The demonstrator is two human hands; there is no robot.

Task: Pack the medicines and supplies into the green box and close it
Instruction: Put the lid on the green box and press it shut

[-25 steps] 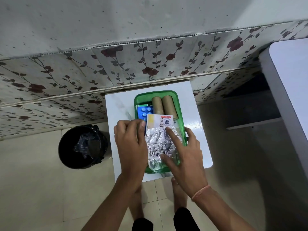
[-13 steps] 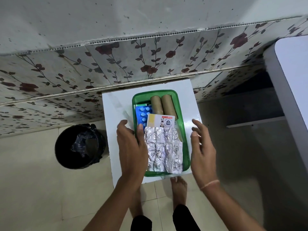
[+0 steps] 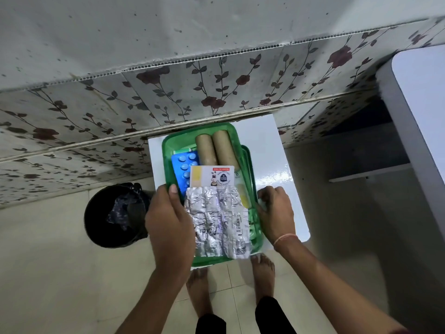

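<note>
The green box [image 3: 166, 162] sits on a small white table [image 3: 269, 160]. Inside it lie two brown rolls [image 3: 216, 150], a blue blister pack [image 3: 184, 165], a white printed packet [image 3: 212, 175] and crumpled silver foil strips [image 3: 219, 225] on top. My left hand [image 3: 168, 222] grips the box's left rim, thumb over the edge. A second green edge [image 3: 249, 169], seemingly the lid under the box, shows along its right side. My right hand [image 3: 277, 213] has its fingers curled on that edge.
A black bin [image 3: 115, 213] with a dark liner stands on the floor left of the table. A flowered tiled wall rises right behind the table. White furniture [image 3: 421, 116] fills the right side. My bare feet are below the table's near edge.
My right hand left the foil strips, swung out to the right and closed on the green edge there. The box has shifted slightly left, baring that second green edge.
</note>
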